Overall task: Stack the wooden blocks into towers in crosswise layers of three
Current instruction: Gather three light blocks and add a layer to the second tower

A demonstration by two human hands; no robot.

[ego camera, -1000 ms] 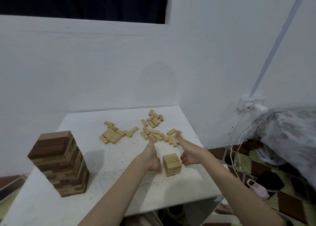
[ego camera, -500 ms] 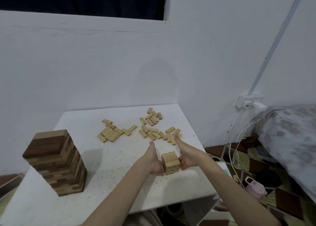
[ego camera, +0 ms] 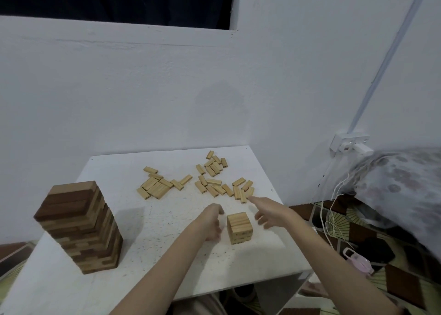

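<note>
Left grip (ego camera: pixel 211 221) loosely curled, empty, right grip (ego camera: pixel 267 211) open, flanking small tower (ego camera: pixel 239 227)

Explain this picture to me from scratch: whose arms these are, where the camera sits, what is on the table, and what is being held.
There is no machine here; a person wears one camera on the head, looking down at their own arms. On the white table stand a tall dark wooden tower and a small pale tower, with loose pale blocks scattered beyond. The left hand sits beside the small tower with loosely curled fingers. The right hand reaches, fingers out, toward the loose blocks. Neither hand holds anything.
</note>
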